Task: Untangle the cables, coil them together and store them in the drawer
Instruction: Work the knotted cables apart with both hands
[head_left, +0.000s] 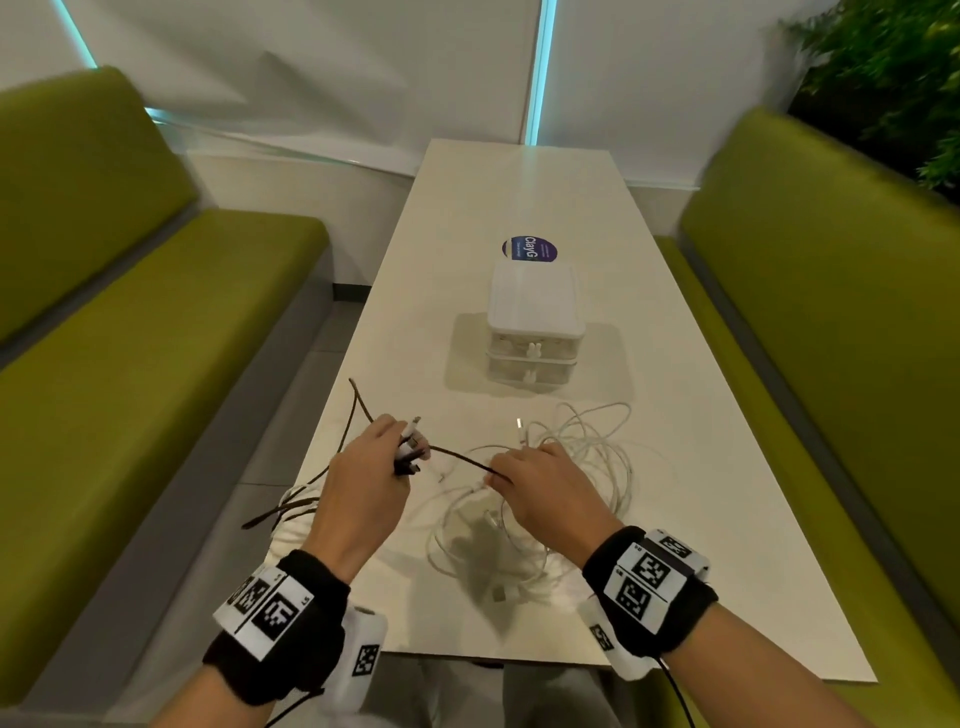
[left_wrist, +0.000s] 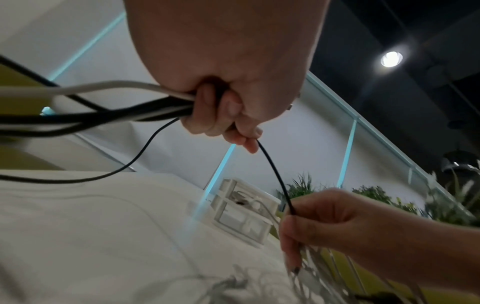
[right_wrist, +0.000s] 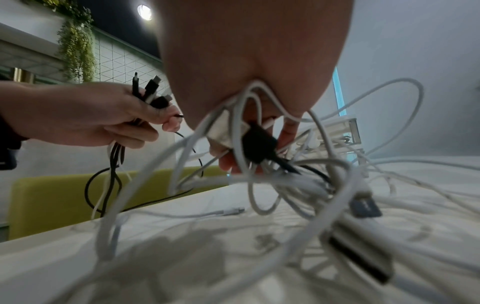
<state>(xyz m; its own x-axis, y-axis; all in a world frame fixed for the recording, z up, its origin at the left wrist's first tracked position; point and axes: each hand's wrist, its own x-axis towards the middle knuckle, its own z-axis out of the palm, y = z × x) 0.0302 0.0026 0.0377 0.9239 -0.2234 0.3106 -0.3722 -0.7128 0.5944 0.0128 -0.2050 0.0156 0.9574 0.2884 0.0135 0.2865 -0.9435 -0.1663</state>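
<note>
Head view: left hand clamps a bundle of cable ends; right hand pinches a thin black cable stretched between both. White cables lie tangled on the tabletop, near the closed drawer unit.
Left wrist: fingers curled round black and white strands.
Right wrist: grip closed on plugs amid white loops.

I read the head view as evenly lit, with soft shadows on the worktop and bent edges. One ceiling lamp flares in both wrist views, where the nearest cables are blurred and unfocused.
</note>
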